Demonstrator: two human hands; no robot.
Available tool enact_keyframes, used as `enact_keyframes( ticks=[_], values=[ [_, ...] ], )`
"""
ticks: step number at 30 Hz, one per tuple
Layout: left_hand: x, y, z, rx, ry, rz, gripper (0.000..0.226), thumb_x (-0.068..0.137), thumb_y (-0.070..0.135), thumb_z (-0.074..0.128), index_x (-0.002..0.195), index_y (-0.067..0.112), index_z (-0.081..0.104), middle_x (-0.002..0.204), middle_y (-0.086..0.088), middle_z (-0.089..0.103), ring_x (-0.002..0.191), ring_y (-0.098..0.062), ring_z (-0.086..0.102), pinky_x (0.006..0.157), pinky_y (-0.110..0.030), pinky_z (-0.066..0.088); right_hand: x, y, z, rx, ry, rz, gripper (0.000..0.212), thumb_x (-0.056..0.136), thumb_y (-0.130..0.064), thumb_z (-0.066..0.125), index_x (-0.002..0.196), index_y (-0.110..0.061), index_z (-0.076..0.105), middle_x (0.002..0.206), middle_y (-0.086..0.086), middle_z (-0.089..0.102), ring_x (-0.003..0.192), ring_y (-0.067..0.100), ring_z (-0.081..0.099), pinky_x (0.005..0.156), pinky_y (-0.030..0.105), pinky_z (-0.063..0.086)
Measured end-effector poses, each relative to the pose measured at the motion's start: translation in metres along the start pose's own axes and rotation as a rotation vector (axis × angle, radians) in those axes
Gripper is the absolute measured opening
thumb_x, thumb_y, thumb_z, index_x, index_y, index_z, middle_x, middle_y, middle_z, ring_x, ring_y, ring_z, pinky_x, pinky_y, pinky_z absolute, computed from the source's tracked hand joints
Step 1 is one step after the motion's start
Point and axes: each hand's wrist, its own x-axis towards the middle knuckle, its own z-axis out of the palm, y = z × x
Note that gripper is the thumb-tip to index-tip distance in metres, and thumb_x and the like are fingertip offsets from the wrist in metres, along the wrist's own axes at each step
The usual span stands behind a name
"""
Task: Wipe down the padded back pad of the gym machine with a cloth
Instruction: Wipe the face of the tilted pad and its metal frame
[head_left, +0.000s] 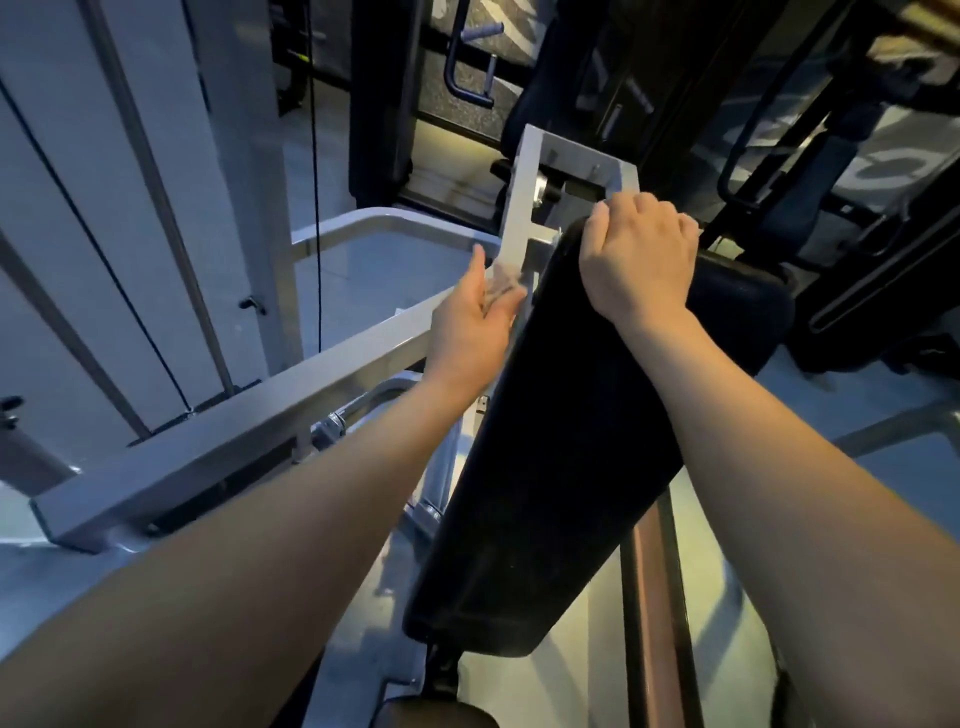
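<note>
I'm gripping the top edge of the long black padded back pad (550, 441) with my right hand (641, 260), fingers curled over it. My left hand (475, 317) is pinching a small pale crumpled cloth (501, 283) beside the pad's left edge, against the grey metal frame bracket (524, 208). Judging progress: the front face isn't showing wipe marks, so most wiping is probably remaining.
</note>
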Motion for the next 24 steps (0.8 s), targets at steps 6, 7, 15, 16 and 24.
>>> enact_keyframes(
  ticks=[6, 7, 15, 16, 24],
  values=[
    [0.048, 0.023, 0.021, -0.139, -0.267, -0.003, 0.049, 0.099, 0.058, 0.039, 0.123, 0.026, 0.068, 0.119, 0.005, 0.071, 0.116, -0.009, 0.063, 0.106, -0.039, 0.047, 0.005, 0.001, 0.007, -0.167, -0.02, -0.044, 0.042, 0.099, -0.034, 0.032, 0.098, -0.016, 0.069, 0.1, 0.01, 0.072, 0.092, 0.037, 0.065, 0.072, 0.04, 0.034],
    [0.044, 0.019, 0.023, -0.116, -0.277, 0.041, 0.049, 0.101, 0.053, 0.041, 0.135, 0.024, 0.061, 0.134, 0.003, 0.065, 0.129, -0.01, 0.055, 0.113, -0.038, 0.042, 0.005, 0.0, 0.009, -0.187, -0.012, -0.04, 0.043, 0.099, -0.034, 0.03, 0.098, -0.016, 0.07, 0.099, 0.01, 0.072, 0.092, 0.037, 0.065, 0.072, 0.041, 0.036],
    [0.036, -0.036, 0.031, -0.089, -0.126, 0.285, 0.044, 0.1, 0.014, 0.056, 0.143, 0.021, 0.053, 0.145, 0.009, 0.051, 0.136, -0.003, 0.046, 0.112, -0.017, 0.034, 0.003, -0.003, 0.028, -0.167, 0.157, 0.064, 0.048, 0.102, -0.036, 0.029, 0.104, -0.024, 0.075, 0.096, 0.0, 0.076, 0.087, 0.027, 0.068, 0.079, 0.039, 0.043],
    [0.025, -0.047, 0.029, -0.095, -0.129, 0.267, 0.044, 0.099, 0.007, 0.056, 0.141, 0.018, 0.056, 0.143, 0.009, 0.054, 0.135, -0.002, 0.047, 0.111, -0.016, 0.034, 0.003, -0.004, 0.029, -0.163, 0.155, 0.066, 0.047, 0.102, -0.036, 0.03, 0.104, -0.024, 0.075, 0.096, 0.0, 0.076, 0.086, 0.026, 0.067, 0.079, 0.038, 0.042],
    [-0.019, -0.094, 0.01, -0.053, -0.088, 0.0, 0.035, 0.094, -0.003, 0.055, 0.118, 0.013, 0.073, 0.111, 0.009, 0.072, 0.107, -0.004, 0.066, 0.091, -0.002, 0.041, -0.001, -0.007, 0.03, -0.088, 0.206, 0.084, 0.042, 0.1, -0.034, 0.036, 0.102, -0.021, 0.075, 0.092, 0.0, 0.074, 0.084, 0.026, 0.065, 0.078, 0.038, 0.042]
  ],
)
